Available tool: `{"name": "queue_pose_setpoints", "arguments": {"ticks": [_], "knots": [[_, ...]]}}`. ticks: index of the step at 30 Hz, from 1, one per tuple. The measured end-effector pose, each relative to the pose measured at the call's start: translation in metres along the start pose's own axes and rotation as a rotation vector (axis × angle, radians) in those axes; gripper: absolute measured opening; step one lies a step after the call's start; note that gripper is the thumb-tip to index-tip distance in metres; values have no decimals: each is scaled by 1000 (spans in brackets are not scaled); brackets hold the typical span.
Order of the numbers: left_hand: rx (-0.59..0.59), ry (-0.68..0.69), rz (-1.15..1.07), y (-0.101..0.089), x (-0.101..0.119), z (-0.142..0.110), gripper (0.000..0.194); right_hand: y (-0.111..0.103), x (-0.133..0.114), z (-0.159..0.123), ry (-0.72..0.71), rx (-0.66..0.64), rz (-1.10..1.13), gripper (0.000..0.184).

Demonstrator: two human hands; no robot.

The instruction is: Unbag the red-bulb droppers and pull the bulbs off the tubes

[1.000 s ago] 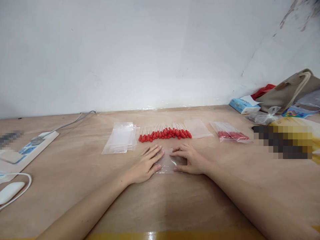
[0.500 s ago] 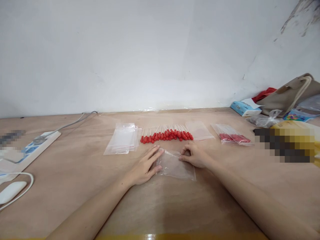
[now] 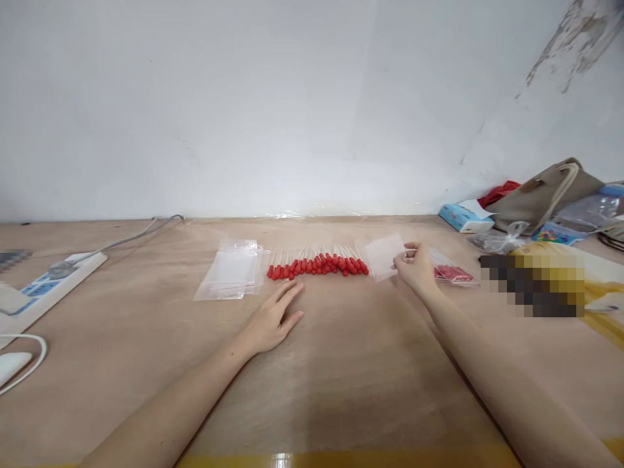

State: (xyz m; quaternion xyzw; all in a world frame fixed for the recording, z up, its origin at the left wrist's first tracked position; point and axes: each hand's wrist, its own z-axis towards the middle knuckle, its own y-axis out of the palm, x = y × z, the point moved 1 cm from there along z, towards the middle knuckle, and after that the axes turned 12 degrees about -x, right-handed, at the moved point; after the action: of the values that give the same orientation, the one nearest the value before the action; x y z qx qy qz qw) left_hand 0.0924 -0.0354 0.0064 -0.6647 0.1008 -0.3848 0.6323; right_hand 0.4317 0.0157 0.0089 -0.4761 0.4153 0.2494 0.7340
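My left hand lies on the table with its fingers spread and nothing in it. Beyond its fingertips runs a row of pale sticks with red, rounded tips, like swabs. My right hand pinches the edge of a clear plastic bag just right of the row. The bag is raised at a tilt; whether another lies beneath it I cannot tell. Behind my right fingers are filled bags with red tips showing, partly hidden. A stack of flat clear zip bags rests left of the sticks.
At the left lies a white power strip with a grey cable. To the right sit a blue tissue pack, a grey-brown handbag, crumpled clear plastic and a yellow bag. A white wall stands behind the table.
My right hand has moved right and away from me. The clear bag between my hands has left the middle of the table. My left hand stays nearly in place, no longer touching a bag.
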Motion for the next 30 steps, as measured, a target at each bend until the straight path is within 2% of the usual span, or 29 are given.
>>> {"name": "queue_pose_setpoints", "arguments": {"ticks": [4,8,11,13,15,16,18,22,24,26,28,30], "knots": [[-45,11,29,3,-4,1,42,7,4,-7,-86,24,-346,32],[-41,27,34,2,-5,1,42,-10,-7,-7,-124,145,-609,38],[-47,26,33,1,-5,1,42,-37,4,4,34,224,-755,37],[-48,30,31,2,-5,1,42,-54,21,13,201,180,-799,41],[-47,34,30,2,-6,1,42,-65,40,21,354,27,-789,45],[-48,36,29,2,-6,1,42,-69,46,23,368,-48,-793,39],[-47,33,31,3,-6,1,42,-74,51,24,359,-93,-812,28],[-43,33,27,2,-6,1,42,-78,27,14,319,50,-863,20],[-42,37,22,2,-5,1,41,-78,4,10,234,139,-815,22],[-42,35,15,1,-4,1,41,-75,-19,6,63,216,-669,26],[-29,36,-6,0,-1,1,40,-65,-39,0,-147,108,-387,30],[27,17,-55,-1,1,0,39,-46,-53,-10,-223,-147,0,36]]}}
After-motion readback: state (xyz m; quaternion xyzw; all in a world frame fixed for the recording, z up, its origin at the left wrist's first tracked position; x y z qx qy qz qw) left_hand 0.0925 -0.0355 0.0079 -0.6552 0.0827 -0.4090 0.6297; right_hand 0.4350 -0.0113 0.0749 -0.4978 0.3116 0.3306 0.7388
